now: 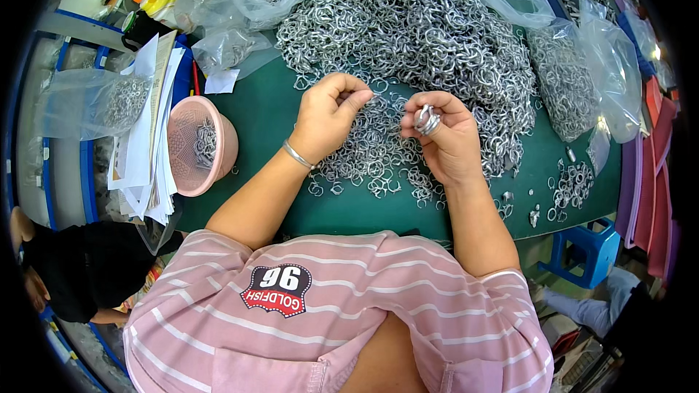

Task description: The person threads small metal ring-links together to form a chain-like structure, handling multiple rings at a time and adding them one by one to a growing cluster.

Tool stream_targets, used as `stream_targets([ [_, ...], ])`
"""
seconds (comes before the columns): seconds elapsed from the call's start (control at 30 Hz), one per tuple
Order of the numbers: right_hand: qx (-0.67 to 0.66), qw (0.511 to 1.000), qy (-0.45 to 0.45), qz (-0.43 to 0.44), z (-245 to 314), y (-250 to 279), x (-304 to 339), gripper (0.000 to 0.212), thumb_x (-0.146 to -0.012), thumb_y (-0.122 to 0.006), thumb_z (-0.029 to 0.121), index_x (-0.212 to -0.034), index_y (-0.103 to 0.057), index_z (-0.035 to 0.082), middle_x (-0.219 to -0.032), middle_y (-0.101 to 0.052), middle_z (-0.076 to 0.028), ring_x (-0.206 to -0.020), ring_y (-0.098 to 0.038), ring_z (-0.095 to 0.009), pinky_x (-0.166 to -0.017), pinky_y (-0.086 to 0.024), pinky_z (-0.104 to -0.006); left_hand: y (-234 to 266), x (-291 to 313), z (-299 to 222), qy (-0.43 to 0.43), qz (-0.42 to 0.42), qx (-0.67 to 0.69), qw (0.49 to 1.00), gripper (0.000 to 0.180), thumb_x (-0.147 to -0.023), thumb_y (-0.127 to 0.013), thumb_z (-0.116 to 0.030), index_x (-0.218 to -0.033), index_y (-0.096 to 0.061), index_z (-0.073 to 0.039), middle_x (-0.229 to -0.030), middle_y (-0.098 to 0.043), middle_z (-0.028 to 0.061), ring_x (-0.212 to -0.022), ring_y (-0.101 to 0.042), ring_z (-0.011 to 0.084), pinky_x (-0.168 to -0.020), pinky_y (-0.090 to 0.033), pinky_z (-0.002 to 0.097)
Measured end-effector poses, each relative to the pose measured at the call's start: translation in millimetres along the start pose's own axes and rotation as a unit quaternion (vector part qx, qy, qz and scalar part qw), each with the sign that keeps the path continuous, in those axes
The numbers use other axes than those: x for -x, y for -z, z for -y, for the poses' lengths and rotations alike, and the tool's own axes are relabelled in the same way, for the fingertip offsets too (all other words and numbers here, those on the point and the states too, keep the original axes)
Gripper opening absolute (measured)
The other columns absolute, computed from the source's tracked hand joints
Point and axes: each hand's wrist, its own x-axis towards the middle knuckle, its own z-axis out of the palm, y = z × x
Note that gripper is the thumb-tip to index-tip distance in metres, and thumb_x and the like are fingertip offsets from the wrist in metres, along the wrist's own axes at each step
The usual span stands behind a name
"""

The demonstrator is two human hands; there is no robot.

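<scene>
My left hand (328,118), with a bangle at the wrist, is closed in a pinch over the near side of the ring pile. Whatever sits between its thumb and forefinger is too small to make out. Several silver metal rings (427,121) are stacked in the curled fingers of my right hand (453,135), which is level with the left and a short gap away. Beneath and between both hands lie loose silver rings (378,135), spread thinly on the green table (255,116). Beyond them rises a large heap of the same rings (408,22).
A pink basket (231,147) with some rings stands left, beside upright papers (156,124). Clear bags (564,80) of rings lie right and far left. A small ring group (571,188) is near the right edge, above a blue stool (586,247). Another person (80,269) is at left.
</scene>
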Motion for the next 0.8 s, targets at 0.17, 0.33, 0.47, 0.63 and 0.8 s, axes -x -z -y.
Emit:
stream_targets([
  [0.17, 0.128, 0.990, 0.050, -0.017, -7, 0, -1, 0.019, -0.078, -0.060, -0.009, -0.096, -0.061, -0.001, -0.101, -0.061, -0.011, -0.093, -0.060, -0.017, -0.078, -0.051, -0.0283, 0, 8, -10, 0.109, 0.052, 0.341, 0.932, 0.013, -0.089, -0.060, -0.010, -0.095, -0.060, 0.000, -0.087, -0.064, 0.0075, -0.071, -0.060, 0.0123, -0.064, -0.050, 0.0236],
  [0.33, 0.149, 0.986, 0.073, 0.006, -12, -5, 1, 0.019, -0.078, -0.060, -0.011, -0.096, -0.061, -0.002, -0.103, -0.060, -0.012, -0.093, -0.059, -0.015, -0.081, -0.049, -0.0273, -7, 15, -14, 0.108, 0.092, 0.404, 0.904, 0.017, -0.091, -0.057, -0.012, -0.100, -0.058, 0.002, -0.091, -0.064, 0.0090, -0.083, -0.063, 0.0154, -0.073, -0.054, 0.0280],
  [0.47, 0.190, 0.976, 0.110, -0.002, -11, -3, 4, 0.021, -0.079, -0.057, -0.011, -0.098, -0.058, -0.003, -0.100, -0.061, -0.011, -0.090, -0.060, -0.015, -0.081, -0.049, -0.0269, -10, 19, -13, 0.110, 0.095, 0.395, 0.907, 0.016, -0.090, -0.058, -0.012, -0.100, -0.059, 0.001, -0.091, -0.064, 0.0071, -0.076, -0.061, 0.0122, -0.066, -0.051, 0.0241],
  [0.63, 0.147, 0.977, 0.152, -0.005, -9, -8, 5, 0.021, -0.081, -0.052, -0.013, -0.099, -0.055, -0.003, -0.095, -0.061, -0.011, -0.087, -0.061, -0.016, -0.077, -0.052, -0.0270, 3, 2, -6, 0.087, 0.013, 0.177, 0.980, 0.013, -0.088, -0.062, -0.013, -0.095, -0.061, -0.001, -0.088, -0.063, 0.0028, -0.068, -0.055, 0.0074, -0.059, -0.045, 0.0198],
  [0.8, -0.025, 0.996, 0.084, 0.010, 4, -1, 1, 0.024, -0.089, -0.051, 0.001, -0.113, -0.051, -0.004, -0.096, -0.061, -0.015, -0.080, -0.062, -0.019, -0.068, -0.054, -0.0284, 6, -20, -1, -0.085, 0.012, -0.178, 0.980, 0.008, -0.079, -0.067, -0.008, -0.086, -0.066, -0.004, -0.082, -0.060, 0.0053, -0.066, -0.057, 0.0132, -0.062, -0.047, 0.0255],
])
